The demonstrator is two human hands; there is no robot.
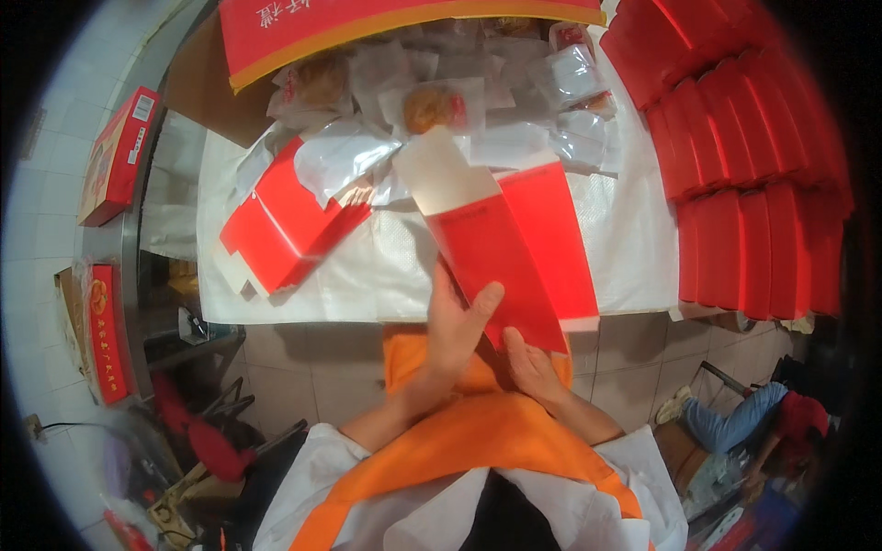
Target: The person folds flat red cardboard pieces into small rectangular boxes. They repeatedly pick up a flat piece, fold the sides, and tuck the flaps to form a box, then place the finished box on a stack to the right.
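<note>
A red carton [491, 262] with a pale inner flap is between my hands at the table's near edge, tilted with its flap end away from me. My left hand [455, 321] grips its left side, thumb lying across the red face. At the carton's near end, my right hand [535, 365] holds the lower edge with its thumb on top. Another red carton [285, 220] lies tilted on the table to the left, its flaps open. Beyond them are several clear-wrapped packets [432, 108], some with a round brown item inside.
Rows of red cartons [735, 138] stand packed together at the right. A large red and yellow box [404, 37] sits at the back. White sheeting [634, 239] covers the table. A red box [119, 156] rests at the far left. Someone in a red top [801, 415] is at the lower right.
</note>
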